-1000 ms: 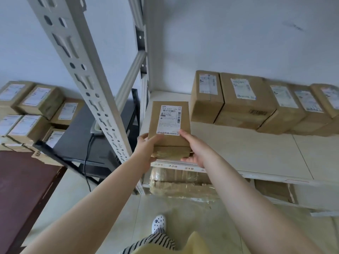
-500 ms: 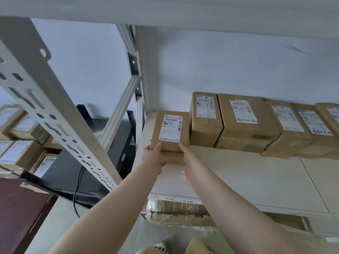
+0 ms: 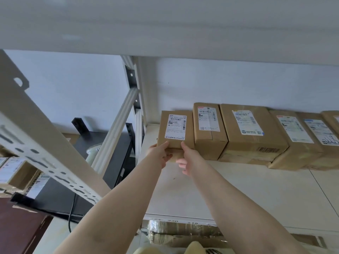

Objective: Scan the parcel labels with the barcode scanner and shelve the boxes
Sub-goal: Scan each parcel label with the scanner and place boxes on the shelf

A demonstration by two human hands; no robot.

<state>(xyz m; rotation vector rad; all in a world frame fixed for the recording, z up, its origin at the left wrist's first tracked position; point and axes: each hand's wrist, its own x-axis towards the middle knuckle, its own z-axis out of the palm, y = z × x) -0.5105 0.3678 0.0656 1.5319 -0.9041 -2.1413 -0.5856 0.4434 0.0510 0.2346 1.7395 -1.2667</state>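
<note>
A small cardboard parcel (image 3: pixel 175 130) is held between both hands at the left end of the cream shelf board (image 3: pixel 238 189), close to the rear wall. The left hand (image 3: pixel 159 156) is placed at the parcel's near left corner, thumb laid on the top face and fingers curled under the near edge. The right hand (image 3: pixel 187 160) is set at the near right corner, thumb on top and fingers bent below the front face. Both hands are thus closed in a grasp on the parcel, which lies just beyond them, farther from the person.

The parcel's white shipping label (image 3: pixel 176 127) is turned upward, its printed text upright as seen by the person. The long axis of the parcel is directed from the person toward the wall. Whether its base is fully rested on the board cannot be told. Its right side is seen touching, or very nearly touching, a neighbouring taped box (image 3: pixel 209 131), the first of a row of labelled boxes (image 3: pixel 255 136) lined along the wall to the right. A perforated steel upright (image 3: pixel 45 149) is seen at the left.
</note>
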